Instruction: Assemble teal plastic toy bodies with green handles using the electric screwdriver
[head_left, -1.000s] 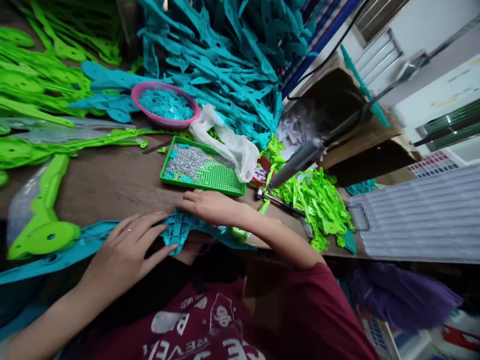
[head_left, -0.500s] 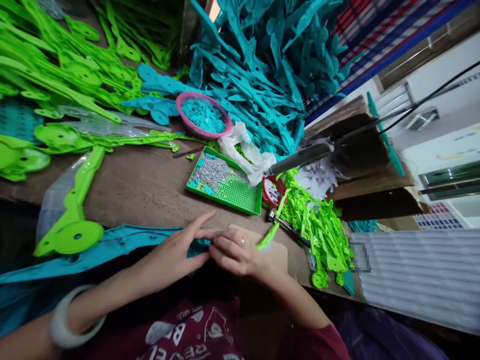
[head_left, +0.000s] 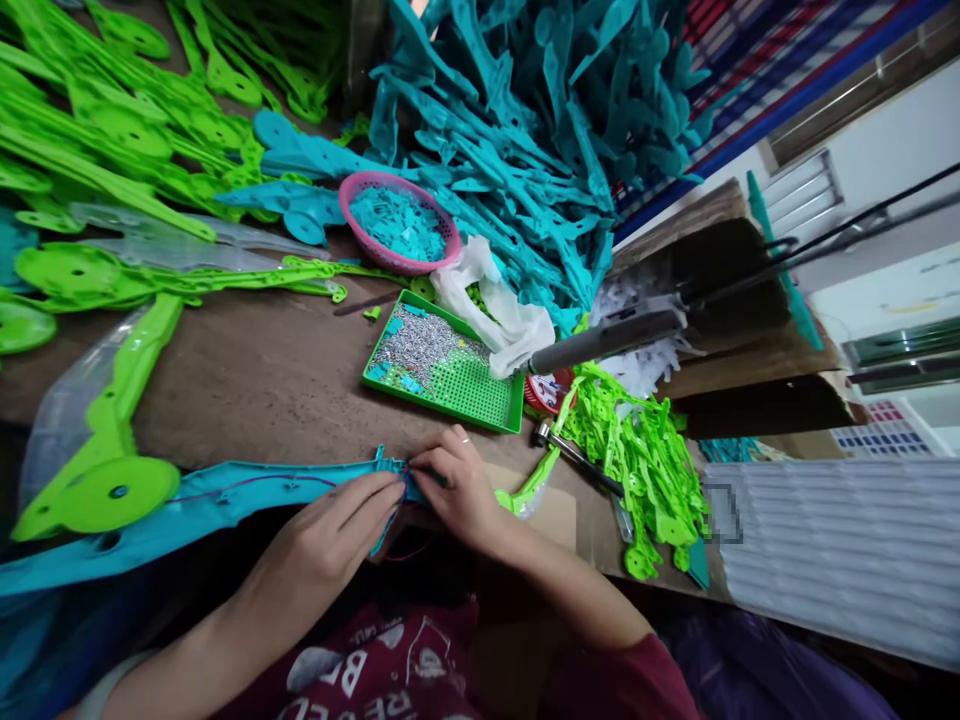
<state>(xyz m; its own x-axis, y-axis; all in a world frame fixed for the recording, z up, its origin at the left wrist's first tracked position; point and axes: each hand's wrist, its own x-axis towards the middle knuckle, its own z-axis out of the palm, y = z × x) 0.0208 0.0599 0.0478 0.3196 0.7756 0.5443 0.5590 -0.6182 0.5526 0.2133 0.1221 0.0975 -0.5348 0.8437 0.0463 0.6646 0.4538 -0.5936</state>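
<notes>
A long blue plastic part (head_left: 247, 490) lies along the table's front edge, with a thin dark wire running inside it. Both hands meet at its right end. My left hand (head_left: 337, 525) is closed there, fingers pressed together on the part. My right hand (head_left: 457, 490), with a ring, pinches at the same end; the wire and the small piece between the fingertips are partly hidden. A short blue bit sticks up and another hangs down beside the fingers. Behind the hands stands a green tray (head_left: 480, 385) holding small metal screws and a few blue pieces.
A pink basket (head_left: 397, 222) of blue pieces stands behind the tray, near a white plastic bag (head_left: 517, 335). Green parts (head_left: 637, 460) and a hammer (head_left: 577, 460) lie right. A grey tool (head_left: 615, 335) hangs above. Blue parts (head_left: 510, 170) pile up behind; a green part (head_left: 120, 490) lies left.
My left hand has moved down and left, its spread fingers now closed on the blue part. My right hand has shifted slightly left and up. More of the part's right end shows.
</notes>
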